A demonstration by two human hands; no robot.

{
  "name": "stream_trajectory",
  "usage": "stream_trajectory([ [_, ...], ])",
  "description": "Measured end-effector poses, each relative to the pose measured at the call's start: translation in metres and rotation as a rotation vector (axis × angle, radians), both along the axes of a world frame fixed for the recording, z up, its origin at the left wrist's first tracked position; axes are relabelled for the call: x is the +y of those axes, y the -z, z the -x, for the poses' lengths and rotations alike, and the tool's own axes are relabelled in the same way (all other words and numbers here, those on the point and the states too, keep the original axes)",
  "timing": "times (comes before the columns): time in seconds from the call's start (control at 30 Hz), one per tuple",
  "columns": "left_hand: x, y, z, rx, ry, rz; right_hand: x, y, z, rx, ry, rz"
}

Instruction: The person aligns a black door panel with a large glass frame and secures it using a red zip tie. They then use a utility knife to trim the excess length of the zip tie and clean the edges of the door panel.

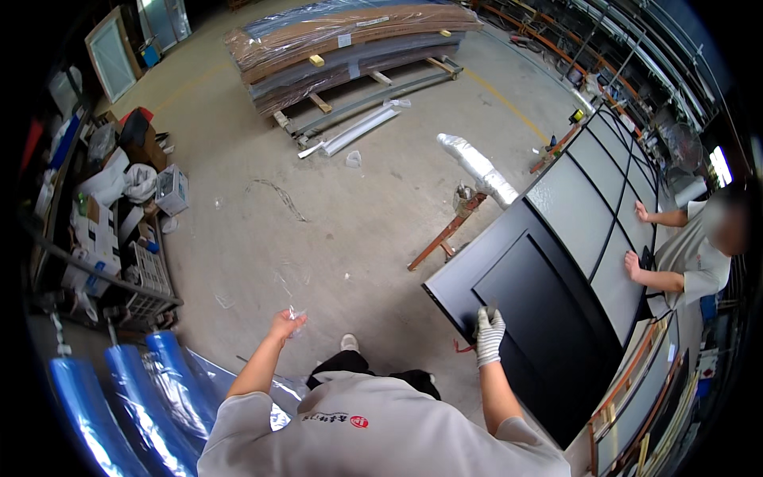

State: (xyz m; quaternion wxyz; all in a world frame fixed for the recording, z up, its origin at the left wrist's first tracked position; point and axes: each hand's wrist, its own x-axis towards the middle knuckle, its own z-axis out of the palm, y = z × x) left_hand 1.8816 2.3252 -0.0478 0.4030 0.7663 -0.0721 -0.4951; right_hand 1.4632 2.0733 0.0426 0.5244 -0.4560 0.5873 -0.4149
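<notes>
My bare left hand [284,326] is out over the floor at the left, its fingers pinched on a crumpled scrap of clear plastic film [296,316]. My right hand [489,334], in a striped white knit glove, is curled at the near left edge of a black door panel [548,310]. A small thing seems to stick out by its fingertips, too small to name. Something red [462,347] shows beside the glove. The door has a recessed black section near me and pale glass panes [563,195] with black bars farther off.
A co-worker [691,254] at the right has both hands on the glass. An orange trestle [449,230] stands under the door, beside a silver-wrapped roll [479,167]. Blue film rolls [95,413] lie lower left, below a cluttered shelf [119,278]. A wrapped stack [350,60] sits at the back.
</notes>
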Motion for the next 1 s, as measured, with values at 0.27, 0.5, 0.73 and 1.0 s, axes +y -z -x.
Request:
stream_trajectory([
  [0.27,-0.064,-0.021,-0.046,-0.153,-0.054,0.219,-0.033,0.010,-0.086,0.055,0.076,0.125],
  [0.5,-0.083,-0.006,-0.043,0.166,-0.117,0.388,-0.119,0.039,-0.127,0.308,0.257,0.308],
  [0.73,-0.138,-0.033,-0.128,0.245,-0.164,0.335,-0.154,0.047,-0.152,0.477,0.489,0.302],
  [1.0,-0.262,-0.035,-0.208,0.301,0.406,0.310,-0.160,0.035,-0.166,0.506,0.592,0.135],
])
